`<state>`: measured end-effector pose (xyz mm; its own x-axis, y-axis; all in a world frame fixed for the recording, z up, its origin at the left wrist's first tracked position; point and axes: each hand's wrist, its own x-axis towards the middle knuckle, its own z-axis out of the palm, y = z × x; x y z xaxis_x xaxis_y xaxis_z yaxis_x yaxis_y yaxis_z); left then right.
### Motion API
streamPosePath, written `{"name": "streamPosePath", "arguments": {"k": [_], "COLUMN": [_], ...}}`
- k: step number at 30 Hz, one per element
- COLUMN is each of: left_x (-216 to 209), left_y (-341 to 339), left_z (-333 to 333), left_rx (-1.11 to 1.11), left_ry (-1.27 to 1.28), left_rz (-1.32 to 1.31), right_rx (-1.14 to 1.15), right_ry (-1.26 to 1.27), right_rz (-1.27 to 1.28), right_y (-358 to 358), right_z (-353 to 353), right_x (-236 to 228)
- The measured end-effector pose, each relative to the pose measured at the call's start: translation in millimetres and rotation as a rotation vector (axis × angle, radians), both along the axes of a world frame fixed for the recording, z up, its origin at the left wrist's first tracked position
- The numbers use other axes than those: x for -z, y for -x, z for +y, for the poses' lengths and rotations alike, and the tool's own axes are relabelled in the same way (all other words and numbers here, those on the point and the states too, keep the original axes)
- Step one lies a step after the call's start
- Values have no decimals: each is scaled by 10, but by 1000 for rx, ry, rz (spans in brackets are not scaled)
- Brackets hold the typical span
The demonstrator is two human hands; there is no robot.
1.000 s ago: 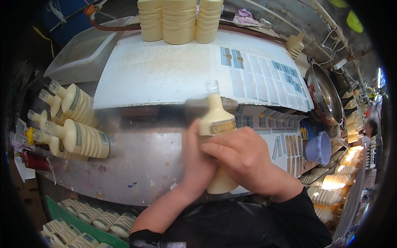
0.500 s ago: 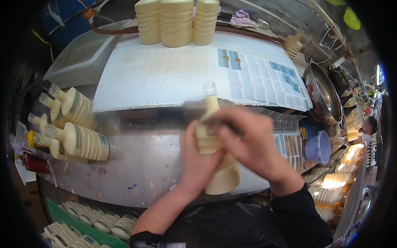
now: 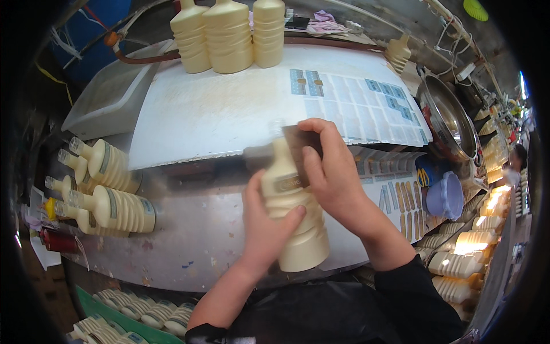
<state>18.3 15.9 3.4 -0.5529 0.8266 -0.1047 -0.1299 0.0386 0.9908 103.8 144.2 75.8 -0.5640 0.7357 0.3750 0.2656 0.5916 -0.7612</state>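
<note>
While our left hand (image 3: 266, 226) holds one cream bottle (image 3: 302, 246) and our right hand (image 3: 338, 178) pinches one dark flat piece (image 3: 300, 147), we see three bottles (image 3: 230, 43) standing together.

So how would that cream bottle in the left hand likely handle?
The cream bottle is probably stiff: no dent shows under the left hand. Its wavy ridges should limit slipping. Tall, it may tip if nudged while upright.

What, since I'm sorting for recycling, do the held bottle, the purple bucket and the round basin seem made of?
Held bottle: perhaps glass or clear plastic, satin cream coat; its neck tip looks transparent.
Purple bucket: likely plastic, low sheen, evenly coloured.
Round basin: apparently polished metal, bright reflections.
</note>
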Motion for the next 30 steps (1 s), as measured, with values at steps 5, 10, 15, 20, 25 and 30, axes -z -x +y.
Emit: {"name": "streamPosePath", "arguments": {"k": [5, 10, 15, 20, 25, 30], "left_x": [-42, -146, -2, -31, -297, -220], "left_y": [16, 98, 125, 141, -29, -149], "left_z": [75, 176, 184, 145, -33, -200], "left_rx": [-33, -29, -28, -14, -70, 85], "left_ry": [5, 150, 48, -31, 213, 221], "left_rz": [-2, -5, -203, -247, 658, 818], "right_rx": [-87, -7, 75, 50, -153, 5], "right_ry": [-74, -4, -58, 0, -139, -45], "right_rz": [-58, -48, 57, 205, 5, 29], "right_y": [149, -55, -243, -98, 149, -105], "right_z": [-121, 108, 288, 187, -94, 90], "right_x": [6, 190, 466, 198, 96, 326]}}
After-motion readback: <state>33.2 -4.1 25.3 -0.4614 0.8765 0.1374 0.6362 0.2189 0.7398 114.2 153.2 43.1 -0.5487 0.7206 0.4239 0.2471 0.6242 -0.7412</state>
